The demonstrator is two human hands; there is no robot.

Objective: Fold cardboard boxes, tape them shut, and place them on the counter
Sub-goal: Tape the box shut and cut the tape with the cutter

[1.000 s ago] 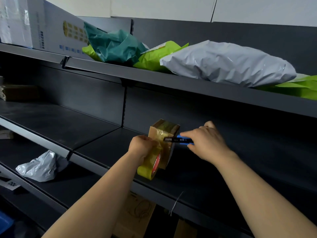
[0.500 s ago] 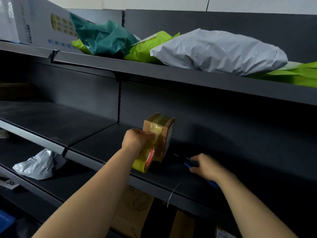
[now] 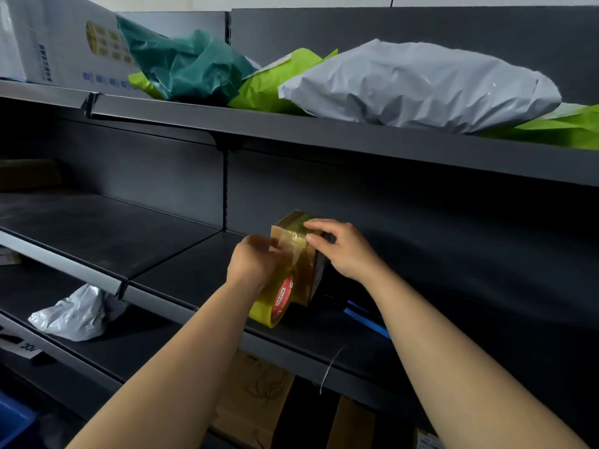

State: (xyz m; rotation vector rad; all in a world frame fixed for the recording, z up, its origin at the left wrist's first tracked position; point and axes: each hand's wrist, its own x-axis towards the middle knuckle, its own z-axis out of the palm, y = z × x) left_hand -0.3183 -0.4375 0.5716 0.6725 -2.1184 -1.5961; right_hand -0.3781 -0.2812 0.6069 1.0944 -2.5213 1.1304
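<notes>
Rising from the shelf, the right hand (image 3: pixel 344 251) is now sitting at the top of the small cardboard box (image 3: pixel 306 275), having left the blue-handled cutter (image 3: pixel 367 317) lying on the dark middle shelf (image 3: pixel 181 273) just beside the box's foot, where half a second ago it was setting that tool down. Its forefinger is lying across the box's top edge and its thumb is pressing the face just below, so it is pinching the upper corner over the shiny strip of tape. The left hand (image 3: pixel 256 268) is keeping its place against the box's left face, fingers curled round the yellow tape roll (image 3: pixel 275 306), though they are blurred and the exact grip is hard to read. The box is standing on end on the shelf, well back from the front lip, with clear tape running up its face and over the top. Judging by this, the cut is looking finished and the person is probably smoothing the loose end down, which would be closing off the sealing step. Moving this box onto the counter is not yet begun.
</notes>
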